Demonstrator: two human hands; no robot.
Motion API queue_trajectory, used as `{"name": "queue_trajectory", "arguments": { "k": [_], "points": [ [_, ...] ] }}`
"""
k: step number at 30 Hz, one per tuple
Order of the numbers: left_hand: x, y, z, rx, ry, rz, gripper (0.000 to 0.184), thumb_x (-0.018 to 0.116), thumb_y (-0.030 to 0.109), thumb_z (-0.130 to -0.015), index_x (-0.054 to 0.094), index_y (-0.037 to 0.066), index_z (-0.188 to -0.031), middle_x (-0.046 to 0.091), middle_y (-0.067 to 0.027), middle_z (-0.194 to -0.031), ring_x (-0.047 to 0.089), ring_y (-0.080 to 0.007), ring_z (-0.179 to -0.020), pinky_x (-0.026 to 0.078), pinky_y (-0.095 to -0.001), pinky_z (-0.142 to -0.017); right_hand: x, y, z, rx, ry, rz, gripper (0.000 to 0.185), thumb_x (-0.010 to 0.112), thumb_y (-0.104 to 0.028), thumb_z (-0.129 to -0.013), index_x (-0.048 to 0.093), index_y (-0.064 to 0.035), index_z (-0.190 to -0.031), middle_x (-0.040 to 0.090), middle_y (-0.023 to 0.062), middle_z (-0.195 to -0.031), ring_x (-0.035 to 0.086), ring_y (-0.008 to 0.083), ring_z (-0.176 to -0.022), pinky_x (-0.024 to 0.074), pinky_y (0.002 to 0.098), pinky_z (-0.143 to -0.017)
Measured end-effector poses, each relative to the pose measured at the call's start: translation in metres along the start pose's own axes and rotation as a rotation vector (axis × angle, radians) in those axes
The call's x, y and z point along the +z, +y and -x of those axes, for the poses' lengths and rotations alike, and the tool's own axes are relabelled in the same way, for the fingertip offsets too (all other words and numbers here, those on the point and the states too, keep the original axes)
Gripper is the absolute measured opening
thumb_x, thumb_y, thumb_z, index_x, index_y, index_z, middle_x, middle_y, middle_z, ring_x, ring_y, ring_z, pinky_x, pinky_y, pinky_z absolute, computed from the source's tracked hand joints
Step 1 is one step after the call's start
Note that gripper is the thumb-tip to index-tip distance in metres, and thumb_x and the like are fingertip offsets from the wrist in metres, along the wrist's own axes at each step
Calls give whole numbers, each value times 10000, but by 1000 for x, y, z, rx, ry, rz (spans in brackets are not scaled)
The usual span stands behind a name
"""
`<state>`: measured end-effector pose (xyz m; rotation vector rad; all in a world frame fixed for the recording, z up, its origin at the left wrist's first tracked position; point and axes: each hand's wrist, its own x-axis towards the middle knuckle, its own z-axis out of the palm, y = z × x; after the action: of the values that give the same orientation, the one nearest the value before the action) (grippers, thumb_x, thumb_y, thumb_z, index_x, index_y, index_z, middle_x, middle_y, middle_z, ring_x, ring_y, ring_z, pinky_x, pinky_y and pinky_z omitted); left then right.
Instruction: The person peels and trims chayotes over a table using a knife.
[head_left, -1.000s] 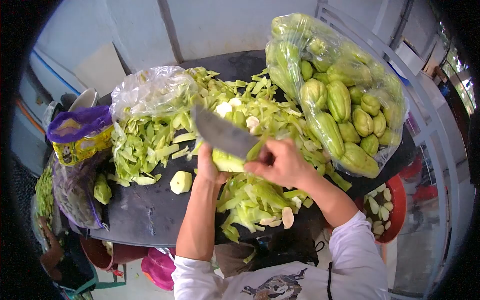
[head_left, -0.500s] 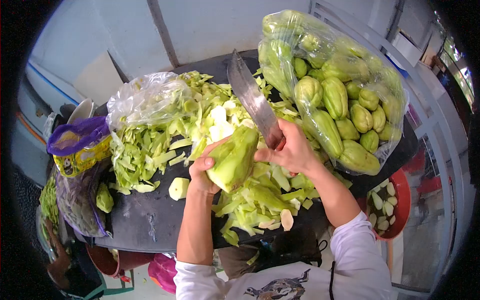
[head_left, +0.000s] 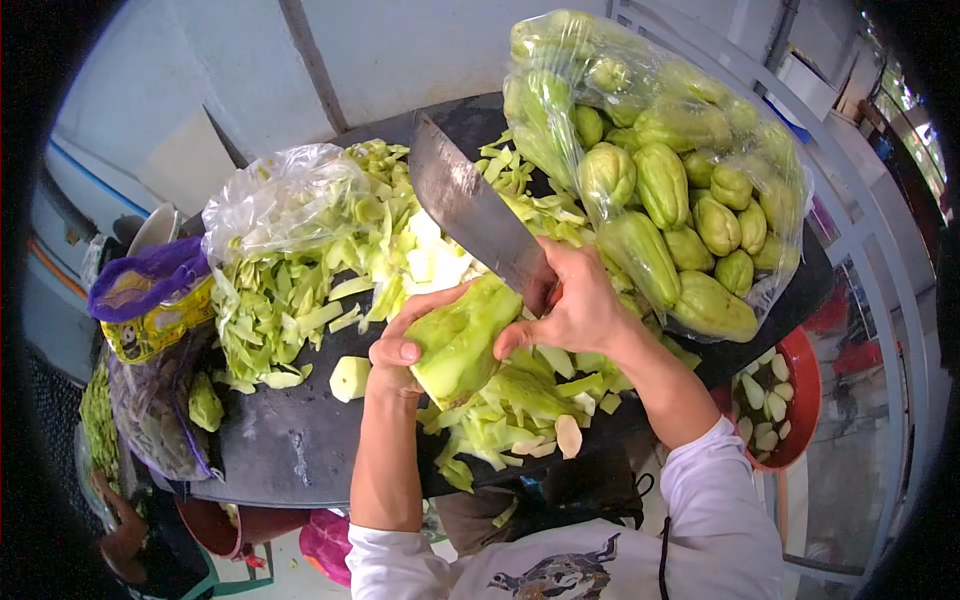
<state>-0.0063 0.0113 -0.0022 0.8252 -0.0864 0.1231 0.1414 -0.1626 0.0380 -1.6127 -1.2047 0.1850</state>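
One purple net bag (head_left: 160, 400) with a yellow label (head_left: 165, 322) is resting at the left end of the dark desk (head_left: 330, 430), and a small chayote (head_left: 206, 403) is lying just beside it. Below the desk there, a dark red bucket (head_left: 262, 525) is partly showing. Next, a crumpled clear bag (head_left: 285, 200) is lying over the far part of the peels (head_left: 265, 325), which are spreading rightward across the desk. In front of them, a pale cut piece (head_left: 350, 379) is sitting on bare desk.

The left hand (head_left: 395, 345) is grasping a peeled chayote (head_left: 460, 345) by its left side, holding it tilted above the peels near the middle of the desk. The knife (head_left: 470, 200) is pointing up and leftward beyond it; whether the blade is touching the chayote, I cannot tell. The right hand (head_left: 580, 305) is clenching the knife's handle and mostly hiding it, its thumb reaching to the chayote's right side.

Farther right, a big clear bag (head_left: 772, 290) is holding many green chayotes (head_left: 660, 185). Beyond and below the desk, an orange-red bucket (head_left: 808, 400) is containing pale pieces (head_left: 774, 405).
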Motion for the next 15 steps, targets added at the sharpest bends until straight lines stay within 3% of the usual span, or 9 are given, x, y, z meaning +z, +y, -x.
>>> {"name": "queue_trajectory", "arguments": {
  "k": [2,15],
  "points": [
    [0,1,-1,-9,-14,5,1071,758,355,-515,388,-169,-1373,585,-288,-1234,656,-337,-1035,535,-381,-896,1,4,1,-16,-15,131,818,885,-632,-510,598,20,-914,562,11,-534,543,111,-462,457,268,-470],
    [-12,-7,-5,106,20,8,880,700,294,-574,486,-106,-1329,583,-273,-1240,626,-370,-1083,506,-438,-971,4,-7,1,-45,-23,131,844,887,-633,-502,568,40,-899,600,56,-582,613,170,-513,492,308,-504]
  ]
}}
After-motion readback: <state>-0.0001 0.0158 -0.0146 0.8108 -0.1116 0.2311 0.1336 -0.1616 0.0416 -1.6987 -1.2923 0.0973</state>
